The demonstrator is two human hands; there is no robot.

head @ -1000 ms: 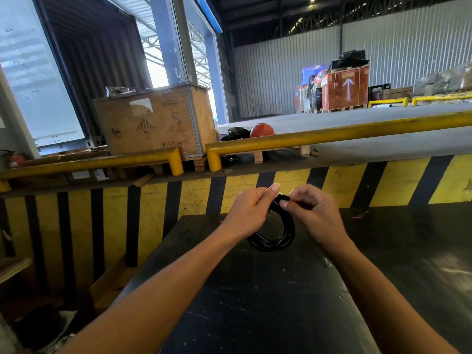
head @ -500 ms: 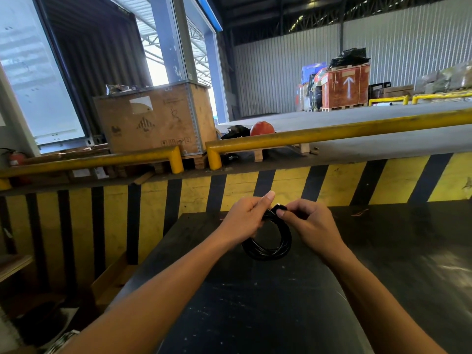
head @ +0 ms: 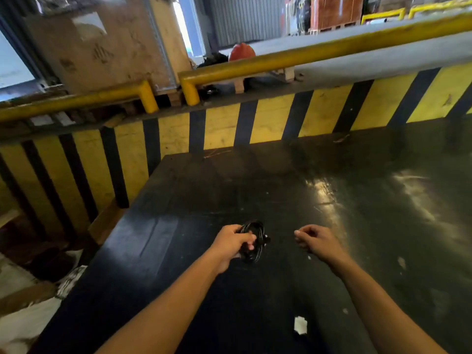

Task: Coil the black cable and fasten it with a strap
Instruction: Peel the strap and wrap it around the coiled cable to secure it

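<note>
The black cable [head: 256,241] is wound into a small coil and sits low over the black table [head: 293,195]. My left hand [head: 233,242] grips the coil's left side, thumb across it. My right hand [head: 313,238] hovers to the right of the coil, a short gap away, fingers curled with nothing seen in them. A strap cannot be made out on the dark coil.
A white paper scrap [head: 300,325] lies on the table near my right forearm. A yellow and black striped wall [head: 224,126] borders the table's far side, topped by yellow rails [head: 293,53]. A wooden crate [head: 107,47] stands behind. Floor clutter lies left.
My right hand has let go of the coil and moved right. My left hand carried the coil down toward the table. The camera tilted downward.
</note>
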